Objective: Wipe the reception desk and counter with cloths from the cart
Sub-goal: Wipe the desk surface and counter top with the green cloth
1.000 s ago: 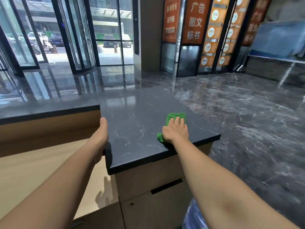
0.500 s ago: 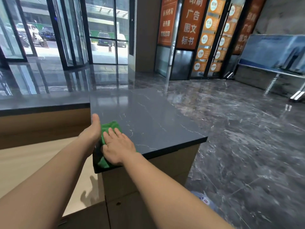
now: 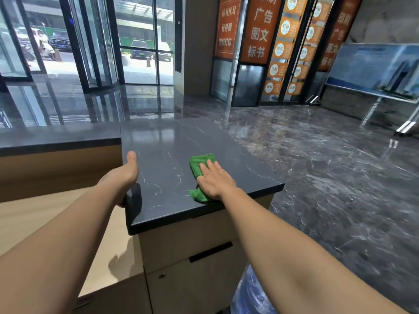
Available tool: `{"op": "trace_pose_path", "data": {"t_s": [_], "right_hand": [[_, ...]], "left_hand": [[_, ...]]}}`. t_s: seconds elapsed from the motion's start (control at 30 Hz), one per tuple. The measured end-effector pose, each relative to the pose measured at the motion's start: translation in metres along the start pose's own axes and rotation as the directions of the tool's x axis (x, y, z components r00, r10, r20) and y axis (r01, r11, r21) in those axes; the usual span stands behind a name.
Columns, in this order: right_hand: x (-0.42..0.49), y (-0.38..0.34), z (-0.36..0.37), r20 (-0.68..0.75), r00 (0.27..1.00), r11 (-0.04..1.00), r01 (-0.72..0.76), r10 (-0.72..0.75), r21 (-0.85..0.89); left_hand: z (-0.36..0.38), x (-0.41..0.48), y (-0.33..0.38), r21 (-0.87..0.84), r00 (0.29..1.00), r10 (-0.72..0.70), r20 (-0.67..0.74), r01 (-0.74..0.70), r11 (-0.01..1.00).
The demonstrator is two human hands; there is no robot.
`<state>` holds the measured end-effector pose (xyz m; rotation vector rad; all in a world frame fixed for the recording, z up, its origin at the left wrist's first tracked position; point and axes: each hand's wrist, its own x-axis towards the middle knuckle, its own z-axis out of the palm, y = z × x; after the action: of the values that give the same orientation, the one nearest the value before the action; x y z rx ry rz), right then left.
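Flat-fingered right hand [image 3: 216,181] presses green cloth [image 3: 199,162] onto counter [image 3: 167,141]; left hand [image 3: 123,175], well to its left, clasps counter edge, thumb on top.

Glossy marble floor [image 3: 317,177], glass doors [image 3: 140,41], orange signs [image 3: 260,30].

Scene bright. Daylight enters through the glass doors [image 3: 140,41] at far left; the street beyond them is overexposed. Glare and door reflections lie on the floor [image 3: 145,98]. A pale sheen covers the far end of the bench [image 3: 163,137]. A dark, soft-edged shadow sits on the bench beside the left grip [image 3: 123,177]; a thin one lies under the right grip [image 3: 215,180]. Door frames bow and lean at the edges. Centre sharp; forearms at the lower corners slightly soft.
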<state>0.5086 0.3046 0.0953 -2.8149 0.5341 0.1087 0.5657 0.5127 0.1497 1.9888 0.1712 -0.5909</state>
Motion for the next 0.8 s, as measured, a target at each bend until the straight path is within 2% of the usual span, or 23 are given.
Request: {"op": "trace_pose_path", "data": {"t_s": [0.13,0.23,0.43,0.6,0.7,0.8], "right_hand": [[0.022,-0.008,-0.002,-0.006,0.997,0.997,-0.076,0.076,0.020],[0.042,-0.020,-0.001,-0.018,0.993,0.993,-0.115,0.116,0.042],[0.087,-0.064,0.004,-0.023,0.996,0.995,-0.088,0.089,0.036],[0.109,-0.117,0.018,0.004,0.997,0.997,0.074,-0.074,0.004],[0.105,-0.143,0.029,0.018,0.974,0.974,0.227,-0.227,-0.013],[0.091,-0.155,0.042,0.034,0.940,0.937,0.341,-0.340,-0.072]], "left_hand": [[-0.007,0.006,0.001,0.024,1.000,0.004,-0.006,-0.003,1.000],[-0.008,0.009,0.007,0.107,0.999,-0.032,0.042,0.027,0.994],[-0.011,0.026,0.019,0.194,0.993,-0.079,0.086,0.061,0.979],[-0.020,0.035,0.012,0.225,0.995,-0.038,0.096,0.015,0.974],[-0.021,0.030,0.009,0.297,0.993,0.077,0.089,-0.100,0.950],[-0.016,0.028,-0.002,0.197,0.994,0.100,0.051,-0.108,0.974]]}}
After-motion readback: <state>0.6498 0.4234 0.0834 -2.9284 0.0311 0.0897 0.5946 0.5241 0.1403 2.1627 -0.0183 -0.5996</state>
